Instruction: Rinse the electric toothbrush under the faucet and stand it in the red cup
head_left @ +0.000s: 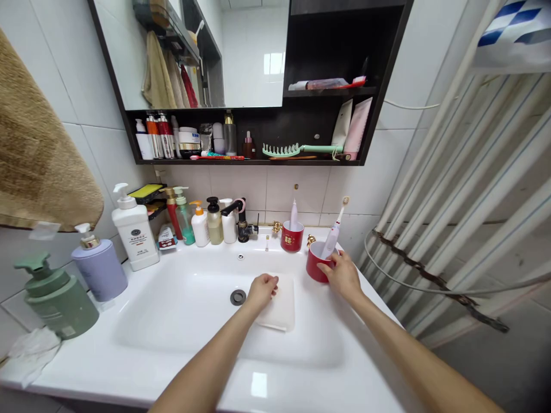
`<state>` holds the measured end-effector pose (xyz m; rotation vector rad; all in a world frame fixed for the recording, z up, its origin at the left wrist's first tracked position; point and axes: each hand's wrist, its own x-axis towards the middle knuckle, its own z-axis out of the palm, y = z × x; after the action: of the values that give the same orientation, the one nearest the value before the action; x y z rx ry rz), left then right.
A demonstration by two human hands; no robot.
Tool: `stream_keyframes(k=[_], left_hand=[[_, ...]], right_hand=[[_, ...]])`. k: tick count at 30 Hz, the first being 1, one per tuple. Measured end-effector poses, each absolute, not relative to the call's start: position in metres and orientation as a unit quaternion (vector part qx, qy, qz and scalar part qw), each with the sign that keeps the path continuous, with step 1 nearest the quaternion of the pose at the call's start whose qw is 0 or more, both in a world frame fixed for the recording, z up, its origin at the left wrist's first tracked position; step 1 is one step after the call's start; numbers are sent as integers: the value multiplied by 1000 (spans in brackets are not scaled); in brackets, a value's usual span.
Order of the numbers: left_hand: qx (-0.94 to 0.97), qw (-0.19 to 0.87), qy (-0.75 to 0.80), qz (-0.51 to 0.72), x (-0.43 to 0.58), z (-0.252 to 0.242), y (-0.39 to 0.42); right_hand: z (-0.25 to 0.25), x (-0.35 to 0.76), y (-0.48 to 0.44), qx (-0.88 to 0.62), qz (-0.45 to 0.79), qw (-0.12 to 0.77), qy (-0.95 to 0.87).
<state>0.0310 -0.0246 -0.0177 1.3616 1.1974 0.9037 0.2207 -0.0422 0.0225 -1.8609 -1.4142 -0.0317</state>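
My right hand (343,275) grips a red cup (315,267) by its rim at the sink's back right corner, thumb in front. A pink and white electric toothbrush (331,238) leans in that cup, its brush head up. Over the basin of the white sink (181,321), my left hand (262,291) is closed on a thin white cloth or wipe (279,307), which hangs down flat. A second red cup (291,240) with gold markings stands on the back ledge, and a slim pale pink device (294,215) pokes up from it.
A black faucet (243,223) is behind the basin. Several pump bottles (200,225) line the back left ledge; a green bottle (60,298) and a purple one (100,267) stand nearer. Above hangs a dark mirror cabinet (318,123). White radiator pipes (465,195) run along the right.
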Motion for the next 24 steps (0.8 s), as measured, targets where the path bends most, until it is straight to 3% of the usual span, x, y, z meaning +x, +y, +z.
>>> stream_keyframes(k=[9, 16, 24], left_hand=[[708, 325, 443, 443, 67, 23, -11], [743, 343, 440, 370, 71, 8, 0], [537, 449, 371, 610, 40, 35, 11]], right_hand=[[-7, 157, -65, -662, 40, 367, -652], [-20, 138, -56, -645, 69, 351, -676], [-19, 147, -55, -655, 79, 353, -663]])
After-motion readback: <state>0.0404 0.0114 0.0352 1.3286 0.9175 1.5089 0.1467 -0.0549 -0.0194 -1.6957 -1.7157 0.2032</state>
